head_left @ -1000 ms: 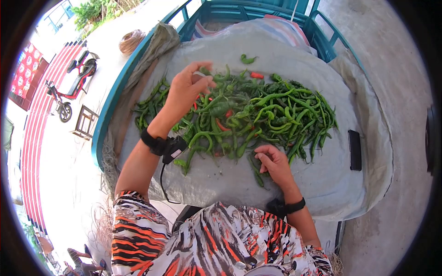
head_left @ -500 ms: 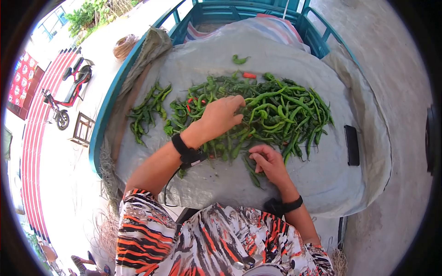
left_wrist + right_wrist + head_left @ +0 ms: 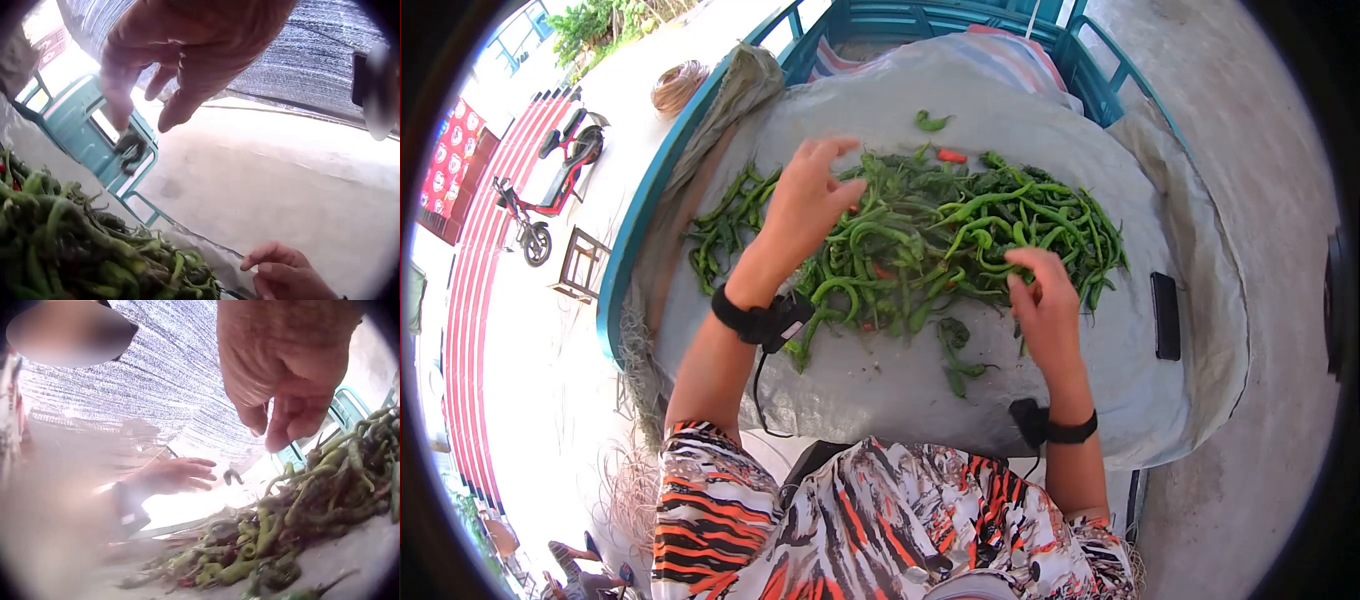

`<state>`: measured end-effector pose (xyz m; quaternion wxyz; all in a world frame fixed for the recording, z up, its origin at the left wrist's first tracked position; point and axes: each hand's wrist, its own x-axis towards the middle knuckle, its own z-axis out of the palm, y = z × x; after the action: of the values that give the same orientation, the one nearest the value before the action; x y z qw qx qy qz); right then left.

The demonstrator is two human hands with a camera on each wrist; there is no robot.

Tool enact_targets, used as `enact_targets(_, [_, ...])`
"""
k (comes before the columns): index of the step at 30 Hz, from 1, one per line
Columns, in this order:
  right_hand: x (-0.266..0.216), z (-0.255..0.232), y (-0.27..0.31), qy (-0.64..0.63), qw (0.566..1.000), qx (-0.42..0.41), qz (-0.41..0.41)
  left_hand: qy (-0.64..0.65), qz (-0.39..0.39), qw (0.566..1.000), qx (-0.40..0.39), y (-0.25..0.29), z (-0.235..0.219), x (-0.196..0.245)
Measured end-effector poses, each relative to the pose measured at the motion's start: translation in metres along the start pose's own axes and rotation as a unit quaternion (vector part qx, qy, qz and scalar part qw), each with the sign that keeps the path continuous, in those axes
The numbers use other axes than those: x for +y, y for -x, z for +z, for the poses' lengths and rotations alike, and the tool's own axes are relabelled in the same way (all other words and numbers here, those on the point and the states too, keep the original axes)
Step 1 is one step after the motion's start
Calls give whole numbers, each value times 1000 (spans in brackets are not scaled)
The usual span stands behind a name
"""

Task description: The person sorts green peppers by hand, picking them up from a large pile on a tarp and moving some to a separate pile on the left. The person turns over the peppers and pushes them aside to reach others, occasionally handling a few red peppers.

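Observation:
A heap of long green chili peppers (image 3: 1040,225) with a few red ones lies on a grey cloth (image 3: 1080,400). My left hand (image 3: 805,200) is over the heap's left part, fingers spread and holding nothing. A dark curled pepper (image 3: 131,153) hangs in the air just off its fingertips in the left wrist view. My right hand (image 3: 1048,305) hovers at the heap's near right edge. Its thumb and forefinger are bent but apart, and nothing shows between them. Between the hands, a few loose peppers (image 3: 960,365) lie in front of the heap.
A smaller group of peppers (image 3: 725,225) lies to the left. One curled green pepper (image 3: 932,122) and a red pepper (image 3: 951,156) are at the back. A black phone (image 3: 1165,315) lies on the right. The teal cart rail (image 3: 625,240) runs along the left side.
My left hand went from the left of the heap to its middle, then back left, its fingers now spread. My right hand has moved up and right from the loose front peppers to the heap.

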<state>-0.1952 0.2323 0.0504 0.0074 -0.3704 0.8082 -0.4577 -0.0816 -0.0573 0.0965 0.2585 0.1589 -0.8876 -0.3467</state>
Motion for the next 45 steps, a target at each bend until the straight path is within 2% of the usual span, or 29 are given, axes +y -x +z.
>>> enact_targets(3, [22, 8, -19, 144, 989, 10, -36, -53, -6, 996, -73, 25, -3, -19])
enact_targets(4, [28, 12, -23, 147, 988, 11, -53, -60, -12, 993, -99, 36, -2, -25])
enact_targets(7, [32, 14, -26, 163, 985, -34, -35, -131, -25, 982, -131, 71, -2, -32])
enact_targets(8, [33, 15, -27, 173, 983, -33, -43, -155, -49, 976, -144, 79, 1, -29])
enact_targets(11, [30, 11, -24, 226, 971, -68, -51, -146, -1, 979, -145, 100, 21, -54])
enact_targets(17, [-17, -26, -25, 181, 982, -44, 0, -167, 9, 980, -109, 110, 40, -57])
enact_targets(21, [-30, -31, -44, 59, 996, -20, -59, -118, 47, 988, -87, 108, 29, -50])
enact_targets(22, [-28, -28, -50, -3, 1000, -22, -9, -98, 49, 990, -86, 105, 26, -45])
enact_targets(25, [-34, 2, -53, 83, 983, 128, -106, -29, 42, 996, -72, 90, 14, -34])
enact_targets(27, [-25, 8, -40, 144, 980, 70, -118, 32, 20, 998, -50, 78, 11, -29])
enact_targets(29, [-15, 20, -21, 166, 974, 41, -148, 106, 4, 993, 52, 69, 21, -23])
enact_targets(30, [-13, 23, -11, 172, 976, -2, -137, 143, -5, 984, 102, 66, 25, -22])
enact_targets(33, [-11, 26, 22, 195, 967, -133, -95, 82, -24, 996, 28, 71, 29, -14])
enact_targets(35, [-9, 27, 42, 220, 949, -219, -60, 14, 23, 998, -52, 81, 45, -27])
enact_targets(36, [-7, 28, 49, 230, 947, -220, -39, -20, 47, 995, -91, 86, 55, -35])
enact_targets(39, [-12, 32, 55, 256, 941, -219, 20, -141, 72, 980, -123, 96, 70, -48])
enact_targets(41, [-19, 32, 54, 258, 940, -211, 70, -148, 83, 977, -127, 96, 75, -48])
enact_targets(43, [-3, 35, 55, 254, 947, -186, 63, -155, 84, 975, -137, 95, 72, -43])
enact_targets(45, [12, 40, 55, 251, 952, -170, 43, -155, 132, 962, -183, 93, 73, -40])
